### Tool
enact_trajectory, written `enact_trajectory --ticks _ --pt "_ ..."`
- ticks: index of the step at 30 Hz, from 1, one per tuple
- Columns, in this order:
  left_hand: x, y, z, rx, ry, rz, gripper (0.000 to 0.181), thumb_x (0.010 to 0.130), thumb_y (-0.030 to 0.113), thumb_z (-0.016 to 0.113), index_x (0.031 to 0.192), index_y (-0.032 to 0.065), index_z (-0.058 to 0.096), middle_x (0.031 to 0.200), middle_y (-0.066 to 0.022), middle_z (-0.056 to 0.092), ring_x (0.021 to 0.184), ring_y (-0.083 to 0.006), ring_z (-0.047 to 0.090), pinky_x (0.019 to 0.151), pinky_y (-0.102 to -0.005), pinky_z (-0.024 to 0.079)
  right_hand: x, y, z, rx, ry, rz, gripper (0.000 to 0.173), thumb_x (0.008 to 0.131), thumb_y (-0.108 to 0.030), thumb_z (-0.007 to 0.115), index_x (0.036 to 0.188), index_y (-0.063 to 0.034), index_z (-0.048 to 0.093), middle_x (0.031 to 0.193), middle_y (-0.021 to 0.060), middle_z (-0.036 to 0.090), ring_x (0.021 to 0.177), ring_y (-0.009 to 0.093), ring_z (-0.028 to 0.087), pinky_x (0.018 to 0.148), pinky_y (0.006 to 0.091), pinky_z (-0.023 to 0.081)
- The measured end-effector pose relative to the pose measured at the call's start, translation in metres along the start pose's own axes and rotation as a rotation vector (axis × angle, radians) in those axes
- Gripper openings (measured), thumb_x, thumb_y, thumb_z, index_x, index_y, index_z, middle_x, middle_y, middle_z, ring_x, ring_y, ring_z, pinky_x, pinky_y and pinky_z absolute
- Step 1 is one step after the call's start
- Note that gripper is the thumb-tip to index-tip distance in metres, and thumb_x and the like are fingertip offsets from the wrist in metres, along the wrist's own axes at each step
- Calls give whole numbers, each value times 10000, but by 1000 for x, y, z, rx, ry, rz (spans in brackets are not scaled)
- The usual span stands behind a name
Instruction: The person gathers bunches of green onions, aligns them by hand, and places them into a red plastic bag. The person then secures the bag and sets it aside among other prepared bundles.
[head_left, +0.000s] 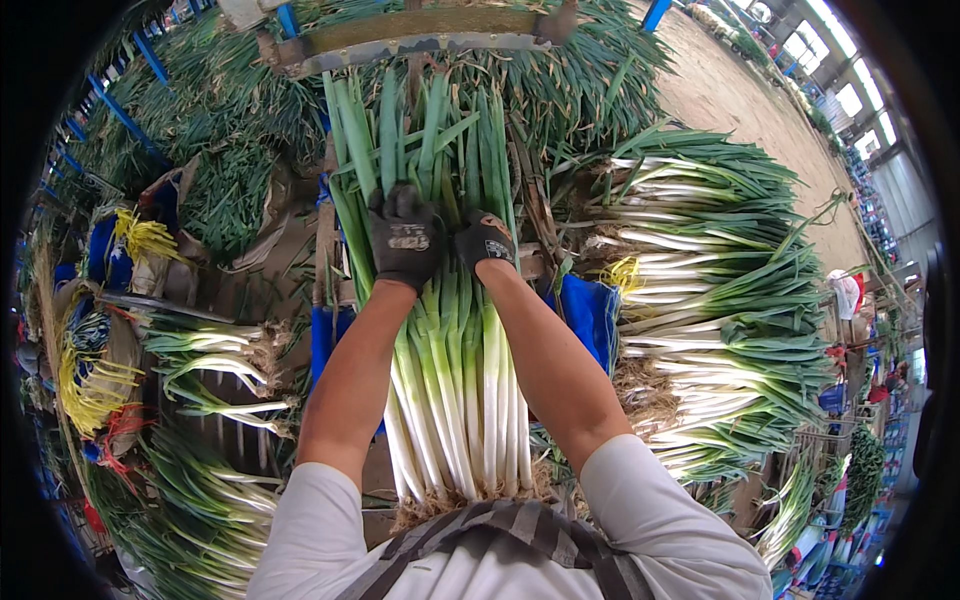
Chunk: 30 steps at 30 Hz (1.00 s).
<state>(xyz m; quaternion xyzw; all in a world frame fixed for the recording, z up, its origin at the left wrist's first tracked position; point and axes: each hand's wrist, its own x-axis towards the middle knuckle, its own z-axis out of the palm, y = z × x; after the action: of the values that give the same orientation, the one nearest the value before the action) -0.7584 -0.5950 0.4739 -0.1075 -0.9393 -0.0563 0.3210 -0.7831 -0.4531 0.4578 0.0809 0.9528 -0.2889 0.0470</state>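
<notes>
A broad row of long green onions (450, 360) lies before me, white stems and hairy roots towards my body, green leaves pointing away. My left hand (405, 236), in a dark work glove, is bent over the leaves left of centre, just above the pale part of the stems. Close beside it, my right hand (486, 240), gloved the same way, curls onto the leaves on the right. Both hands seem to grip leaves, though most fingertips are hidden. The onions rest on a wooden frame (324, 259) with blue cloth (592, 319) at its side.
More green onions (705, 300) are piled at right. Yellow ties (622, 276) hang beside them. At left are a few loose onions (225, 367), another pile (202, 517) and yellow ties (94, 375). A metal-edged wooden bar (420, 37) crosses beyond the leaf tips, before heaped leaves (247, 97).
</notes>
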Motion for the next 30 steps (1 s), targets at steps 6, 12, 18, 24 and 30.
enact_trajectory --ticks 6,12,18,24,30 --pt "-5 -3 11 -19 14 -88 284 861 356 606 946 121 740 1282 -149 591 1312 -321 458 1128 -568 262 1 11 7 131 150 19 539 883 -391 578 1324 -83 599 1311 207 612 1207 369 584 1009 460 478" --pt "-4 -5 13 -4 -56 -177 353 868 464 620 967 141 722 1292 -120 579 1301 -290 465 1122 -548 264 -8 -5 -12 79 0 -96 536 873 -448 635 1240 -57 645 1147 197 684 1066 330 655 917 436 508" --pt "-3 -4 11 44 -77 -164 278 853 382 625 981 144 692 1309 -100 549 1286 -293 470 1118 -547 282 -102 12 -24 175 -452 -757 232 995 -247 570 1045 -52 684 843 99 662 730 211 610 669 347 516" --pt "1 15 13 57 -88 -101 259 838 312 641 1006 119 681 1304 -116 529 1280 -325 468 1107 -543 319 -248 92 -51 631 -1563 -630 239 1021 -150 465 1169 -48 623 949 63 661 853 163 603 815 319 503" --pt "-7 -11 -12 -567 276 133 544 795 163 729 1304 69 562 1371 -184 484 1274 -410 442 1067 -510 381 -111 161 -133 1235 90 -333 226 1015 -187 434 1100 -85 617 1022 92 640 941 207 595 831 352 512"
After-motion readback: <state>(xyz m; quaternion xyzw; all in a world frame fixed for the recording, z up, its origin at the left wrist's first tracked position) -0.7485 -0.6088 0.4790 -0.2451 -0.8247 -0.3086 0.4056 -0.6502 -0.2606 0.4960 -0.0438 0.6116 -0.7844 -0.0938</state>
